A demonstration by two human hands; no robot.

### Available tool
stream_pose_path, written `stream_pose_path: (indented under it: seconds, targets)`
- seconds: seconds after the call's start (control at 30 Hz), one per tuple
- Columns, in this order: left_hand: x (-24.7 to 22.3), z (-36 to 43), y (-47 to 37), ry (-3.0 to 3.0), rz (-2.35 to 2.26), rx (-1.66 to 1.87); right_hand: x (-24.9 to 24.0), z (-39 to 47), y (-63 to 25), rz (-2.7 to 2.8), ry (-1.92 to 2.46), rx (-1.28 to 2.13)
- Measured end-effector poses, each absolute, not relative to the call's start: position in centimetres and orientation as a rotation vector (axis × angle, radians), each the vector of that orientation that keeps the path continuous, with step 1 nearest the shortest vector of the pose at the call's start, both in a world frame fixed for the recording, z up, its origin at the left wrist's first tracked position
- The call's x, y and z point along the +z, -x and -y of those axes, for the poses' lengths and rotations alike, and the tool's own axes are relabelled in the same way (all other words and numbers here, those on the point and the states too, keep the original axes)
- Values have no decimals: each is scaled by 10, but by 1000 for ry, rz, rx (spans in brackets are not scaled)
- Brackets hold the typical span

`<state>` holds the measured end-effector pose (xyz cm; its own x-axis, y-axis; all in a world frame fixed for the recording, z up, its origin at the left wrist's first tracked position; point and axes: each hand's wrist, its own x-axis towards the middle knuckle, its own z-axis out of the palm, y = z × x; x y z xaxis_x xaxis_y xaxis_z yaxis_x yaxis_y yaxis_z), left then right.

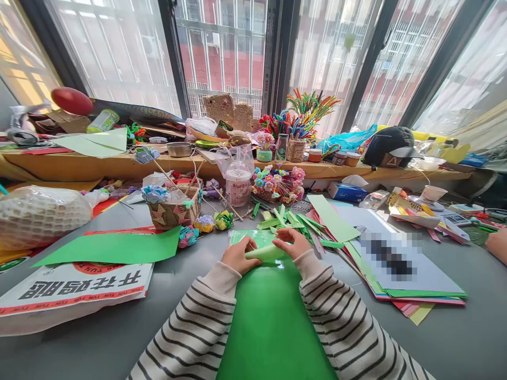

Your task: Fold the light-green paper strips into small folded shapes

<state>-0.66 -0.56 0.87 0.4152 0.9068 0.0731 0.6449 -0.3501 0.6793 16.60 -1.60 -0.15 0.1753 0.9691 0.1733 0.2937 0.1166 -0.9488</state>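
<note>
Between my hands is a piece of light green paper point(270, 254), curled or folded into a narrow strip. My left hand point(240, 255) pinches its left end with thumb and fingers. The right end is gripped by my right hand point(293, 244), fingers bent over the top. Both hands are just above a glossy green sheet point(273, 322) that runs toward me. Past my right hand lies a heap of cut green paper strips point(291, 221). Folded paper flowers point(204, 224) sit beyond my left hand.
At left are a green paper sheet point(114, 249) and a printed bag point(75, 295). A flower basket point(174, 211) and a lidded cup point(238, 184) stand behind. Stacked coloured paper point(431, 282) lies right, with another person's hand point(497, 246) at the edge.
</note>
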Motion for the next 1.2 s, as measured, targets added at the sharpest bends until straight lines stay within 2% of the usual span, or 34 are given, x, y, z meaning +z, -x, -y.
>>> stream_pose_path:
  seconds: [0.13,0.33,0.47,0.63,0.83,1.2]
  targets:
    - [10,3,7,-1915,-1186,821,-5,12,-168,1255,1342,1053]
    - [10,-1,9,-1304,-1090,1163,-3,11,-172,1116,1256,1120]
    - [11,-3,12,-1215,-1161,1239,1,15,-168,1015,1204,1207]
    - [12,-4,12,-1116,-1128,1276,4,18,-165,1010,1184,1107]
    - [13,1,3,-872,-969,1046,0,16,-164,1004,1185,994]
    - [7,-1,4,-757,-939,1039,10,32,-156,1723,1070,457]
